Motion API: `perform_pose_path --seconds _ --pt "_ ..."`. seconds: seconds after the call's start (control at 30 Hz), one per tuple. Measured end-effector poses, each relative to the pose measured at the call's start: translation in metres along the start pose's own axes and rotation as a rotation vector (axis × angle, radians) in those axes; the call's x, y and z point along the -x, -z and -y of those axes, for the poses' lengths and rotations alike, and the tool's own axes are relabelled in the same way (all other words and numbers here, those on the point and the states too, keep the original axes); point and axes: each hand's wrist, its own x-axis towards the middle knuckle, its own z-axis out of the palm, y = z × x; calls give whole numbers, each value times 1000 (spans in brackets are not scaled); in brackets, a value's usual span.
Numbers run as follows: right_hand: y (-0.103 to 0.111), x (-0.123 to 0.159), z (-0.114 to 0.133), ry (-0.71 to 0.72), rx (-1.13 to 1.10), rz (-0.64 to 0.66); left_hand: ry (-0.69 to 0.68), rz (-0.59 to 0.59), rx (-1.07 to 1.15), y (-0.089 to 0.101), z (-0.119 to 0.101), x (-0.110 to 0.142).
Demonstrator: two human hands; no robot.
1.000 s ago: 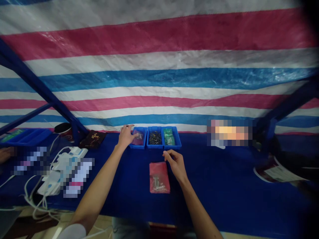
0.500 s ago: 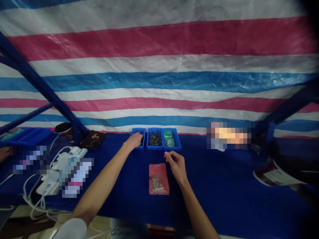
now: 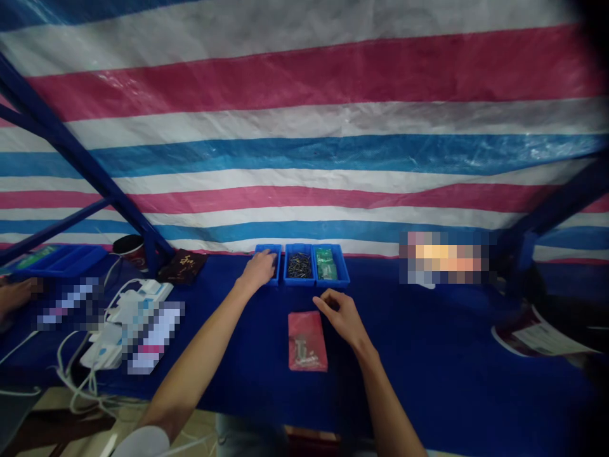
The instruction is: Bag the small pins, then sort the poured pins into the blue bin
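Note:
My left hand (image 3: 259, 268) reaches into the leftmost of three small blue bins (image 3: 268, 248) and hides most of what lies inside. Whether it grips anything there is hidden. The middle bin (image 3: 299, 265) holds a pile of dark screws, and the right bin (image 3: 330, 263) holds green packets. My right hand (image 3: 341, 316) hangs loosely curled over the blue table cover, just right of a red plastic bag (image 3: 307, 341) with metal fasteners inside. Its fingertips are close to the bag's upper right corner, and I see nothing in them.
White cables and a white power strip (image 3: 137, 301) lie to the left, near a dark pouch (image 3: 183, 266), a cup (image 3: 129, 251) and a blue compartment tray (image 3: 61, 260). A co-worker's hand (image 3: 16, 295) shows at far left. A printed sheet (image 3: 540, 336) lies at right, before a striped tarpaulin.
My left hand has moved from the near left of the leftmost bin to over and into it, covering a bagged item seen there earlier. My right hand has barely moved.

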Motion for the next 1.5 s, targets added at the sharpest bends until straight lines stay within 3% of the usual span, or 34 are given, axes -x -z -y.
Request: perform_pose_path --seconds 0.07,0.1,0.13,0.27,0.37,0.43,0.63,0.77,0.87,1.0,1.1,1.17,1.27,1.37,1.5 --pt "1 0 -3 -13 45 76 29 -149 122 4 -7 18" --pt "1 0 -4 -21 63 108 17 -170 205 5 -10 30" --pt "1 0 -4 -26 78 132 -3 -134 298 4 -14 43" --pt "1 0 -4 -8 155 136 -39 224 680 -13 -23 93" --pt "0 -1 -6 36 203 100 -16 331 886 -27 -28 114" --pt "0 -1 -6 63 207 77 -31 325 974 -32 -32 120" --pt "0 -1 -3 73 131 11 -56 220 1054 -34 -40 122" --pt "-1 0 0 39 72 -3 -80 175 1026 -19 -46 128" --pt "2 0 4 18 -62 -24 -113 206 1129 -2 -53 129" --pt "8 1 10 33 -336 56 -156 265 1301 13 -61 119" --pt "8 3 11 20 -446 127 -167 237 1348 17 -64 104" --pt "4 3 10 -23 -447 123 -177 183 1356 16 -67 94" --pt "-1 3 6 -55 -402 10 -202 86 1321 11 -74 82" --pt "-3 2 3 -32 -382 -106 -244 -6 1242 -3 -79 75" --pt "-2 3 5 0 -306 -128 -251 -154 1189 -23 -79 72"
